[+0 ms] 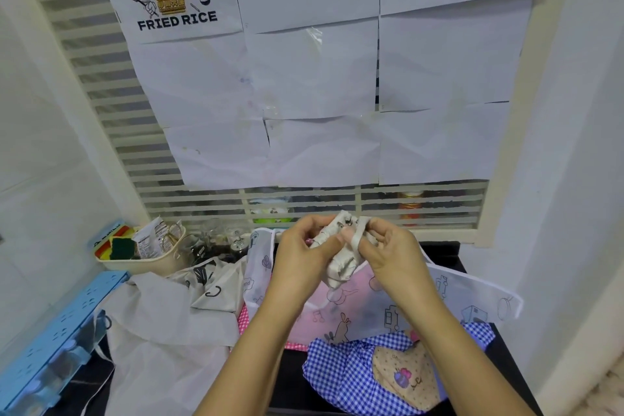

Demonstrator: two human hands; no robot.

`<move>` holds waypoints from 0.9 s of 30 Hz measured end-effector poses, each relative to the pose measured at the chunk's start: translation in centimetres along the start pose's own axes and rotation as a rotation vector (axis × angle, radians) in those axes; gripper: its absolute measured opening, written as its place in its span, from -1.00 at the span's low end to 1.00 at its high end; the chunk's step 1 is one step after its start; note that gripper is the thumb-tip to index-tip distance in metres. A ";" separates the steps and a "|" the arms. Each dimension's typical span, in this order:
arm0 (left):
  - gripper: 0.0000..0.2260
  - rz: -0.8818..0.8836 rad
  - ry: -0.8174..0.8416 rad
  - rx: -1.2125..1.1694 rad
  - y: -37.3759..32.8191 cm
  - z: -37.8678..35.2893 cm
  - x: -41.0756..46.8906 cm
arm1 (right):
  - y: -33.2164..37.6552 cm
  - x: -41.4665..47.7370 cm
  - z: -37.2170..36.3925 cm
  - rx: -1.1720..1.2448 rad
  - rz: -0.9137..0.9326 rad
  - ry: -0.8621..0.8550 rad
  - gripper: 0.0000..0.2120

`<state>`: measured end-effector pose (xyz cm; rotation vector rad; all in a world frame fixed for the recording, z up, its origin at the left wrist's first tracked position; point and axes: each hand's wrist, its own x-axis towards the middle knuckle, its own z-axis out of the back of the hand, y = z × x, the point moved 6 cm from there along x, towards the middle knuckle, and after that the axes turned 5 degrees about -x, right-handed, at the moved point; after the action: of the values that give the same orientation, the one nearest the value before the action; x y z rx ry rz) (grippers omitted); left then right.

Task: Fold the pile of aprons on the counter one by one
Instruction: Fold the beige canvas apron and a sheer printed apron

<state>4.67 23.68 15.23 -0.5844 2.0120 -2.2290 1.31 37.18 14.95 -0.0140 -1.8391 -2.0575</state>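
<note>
Both hands hold a small rolled-up beige apron bundle (339, 257) with dark print, raised above the counter. My left hand (300, 253) grips its left side. My right hand (388, 253) pinches a beige strap that loops around the bundle's top. Below lies a translucent white apron (439, 297) with line drawings over a pink one. A blue gingham apron (341, 378) with a tan pocket lies nearest me. A plain beige apron (162, 324) is spread at the left.
A cream basket (148, 262) with sponges and packets stands at the back left, glass jars (216, 240) beside it. A blue plastic rack (57, 331) fills the left edge. The counter (506, 358) is black. The papered window and white walls close in behind and at right.
</note>
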 end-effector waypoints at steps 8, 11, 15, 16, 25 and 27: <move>-0.83 -0.100 0.201 0.143 -4.5 -0.3 0.3 | 2.0 1.5 0.8 -0.253 0.045 -0.144 -0.76; -0.83 -0.082 0.341 0.173 -6.9 0.7 1.4 | 4.1 2.0 0.5 -0.268 0.118 -0.065 -0.74; -0.84 -0.071 0.477 0.284 -9.6 1.9 2.8 | 6.3 2.4 -0.6 -0.114 0.154 0.107 -0.72; -0.84 -0.074 0.493 0.325 -10.3 2.1 3.2 | 6.6 2.6 -1.0 -0.051 0.155 0.152 -0.78; -0.61 -0.140 0.141 0.311 -14.4 5.2 5.9 | 11.9 4.0 -1.9 0.022 0.309 0.198 -0.77; -0.69 -0.132 0.067 0.136 -14.5 5.8 5.7 | 13.0 4.1 -2.0 0.080 0.355 0.173 -0.69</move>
<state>4.11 18.42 30.99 -0.6540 1.8833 -2.4699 1.68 33.20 28.10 -0.1275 -1.6749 -1.6877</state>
